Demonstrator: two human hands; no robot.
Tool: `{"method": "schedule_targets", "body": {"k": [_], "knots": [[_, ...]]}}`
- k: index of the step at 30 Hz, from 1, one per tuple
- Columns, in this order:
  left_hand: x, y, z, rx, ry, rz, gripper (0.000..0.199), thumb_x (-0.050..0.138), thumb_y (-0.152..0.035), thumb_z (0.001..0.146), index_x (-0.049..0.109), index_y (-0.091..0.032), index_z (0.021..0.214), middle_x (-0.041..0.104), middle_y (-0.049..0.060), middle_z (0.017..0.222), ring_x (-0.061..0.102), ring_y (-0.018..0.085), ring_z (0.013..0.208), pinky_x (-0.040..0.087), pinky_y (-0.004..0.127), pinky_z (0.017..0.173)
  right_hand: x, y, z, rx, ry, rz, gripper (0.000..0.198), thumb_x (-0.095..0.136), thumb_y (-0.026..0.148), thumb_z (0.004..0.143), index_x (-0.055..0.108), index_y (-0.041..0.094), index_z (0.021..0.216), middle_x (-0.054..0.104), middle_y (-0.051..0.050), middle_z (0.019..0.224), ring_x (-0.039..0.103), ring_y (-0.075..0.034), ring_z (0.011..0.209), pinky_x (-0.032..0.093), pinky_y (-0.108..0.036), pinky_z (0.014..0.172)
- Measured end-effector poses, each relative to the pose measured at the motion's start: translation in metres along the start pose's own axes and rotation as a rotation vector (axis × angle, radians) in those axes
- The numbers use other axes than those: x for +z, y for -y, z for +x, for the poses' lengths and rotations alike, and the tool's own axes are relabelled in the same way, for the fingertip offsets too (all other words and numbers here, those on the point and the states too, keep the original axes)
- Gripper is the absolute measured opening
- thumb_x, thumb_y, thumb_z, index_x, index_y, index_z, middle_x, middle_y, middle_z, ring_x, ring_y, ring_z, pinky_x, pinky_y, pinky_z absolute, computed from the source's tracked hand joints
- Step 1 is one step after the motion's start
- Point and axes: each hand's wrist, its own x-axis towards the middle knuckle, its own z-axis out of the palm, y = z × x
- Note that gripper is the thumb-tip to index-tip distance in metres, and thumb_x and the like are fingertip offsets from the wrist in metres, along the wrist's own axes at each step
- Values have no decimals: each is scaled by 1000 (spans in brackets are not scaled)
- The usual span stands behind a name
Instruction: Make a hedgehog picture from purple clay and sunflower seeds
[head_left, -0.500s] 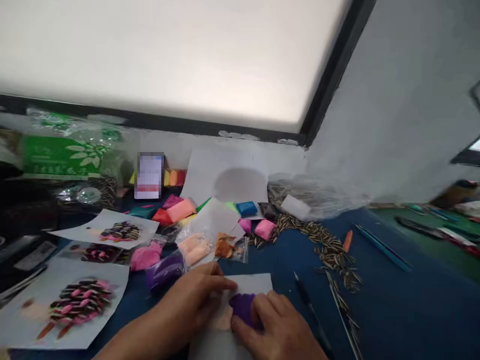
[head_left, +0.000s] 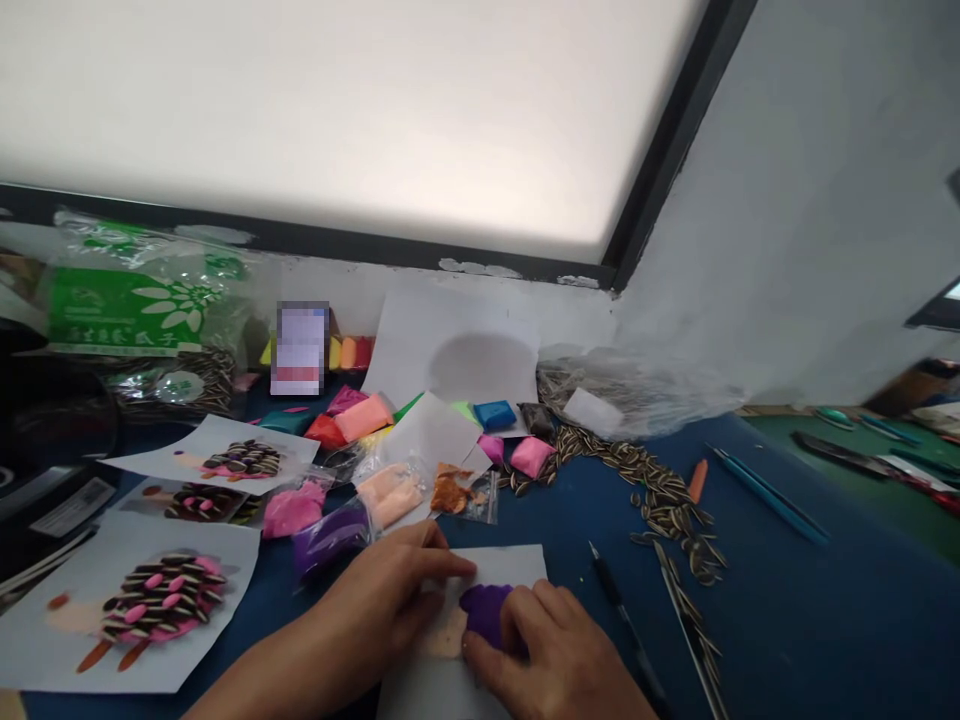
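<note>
A white sheet of paper [head_left: 506, 565] lies on the table before me, bearing flattened peach clay [head_left: 448, 635] and a lump of purple clay [head_left: 486, 612] beside it. My right hand [head_left: 559, 640] curls over the purple clay, thumb and fingertips pressing its near and right sides. At the paper's left part rests my left hand [head_left: 409, 585], index finger stretched out across the sheet and thumb close to the peach clay. The left hand's other fingers are partly hidden, and no object shows in it. Part of the purple clay is covered by the right fingers.
Finished hedgehog pictures [head_left: 161, 600] of clay and seeds lie at left. Clay packets [head_left: 365, 415], a bag of purple clay [head_left: 330, 540] and orange clay [head_left: 450, 490] sit ahead. Sunflower seeds [head_left: 664, 490], a pen [head_left: 619, 600], tweezers [head_left: 690, 635] and a teal tool [head_left: 769, 495] lie at right.
The view has shifted very slightly and become sharper. Both hands hold nearly the same positions, the right one still on the purple clay.
</note>
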Motion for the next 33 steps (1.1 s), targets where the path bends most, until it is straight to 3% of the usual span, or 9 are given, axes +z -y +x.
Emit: {"method": "schedule_targets", "body": {"k": [7,13,21,33], "knots": [[1,0,0,-2,7,3,55,49,2,74,76,-28,113,62,1,90,59,18,81,45,30,75,5,5,-4,48,-33,7,61,24,24,111,67,24,67,43,-1,60,33,-19,59,17,-37,58],[0,-2,0,-11,9,2,55,50,2,73,76,-28,112,61,1,90,60,19,82,45,30,75,-1,2,2,-20,10,-24,53,27,18,109,71,25,80,45,-1,62,35,-19,59,19,-35,58],[0,-1,0,1,-3,-2,54,49,1,73,76,-27,111,60,1,90,59,18,81,44,29,74,2,1,1,-7,-12,-34,55,28,18,109,66,24,69,43,-1,60,33,-19,58,17,-36,57],[-2,-4,0,-17,13,1,56,49,2,74,76,-29,113,62,1,91,59,18,82,46,29,75,-8,-6,4,-32,54,-43,57,21,24,111,70,23,82,49,-2,63,38,-19,60,24,-34,57]]}}
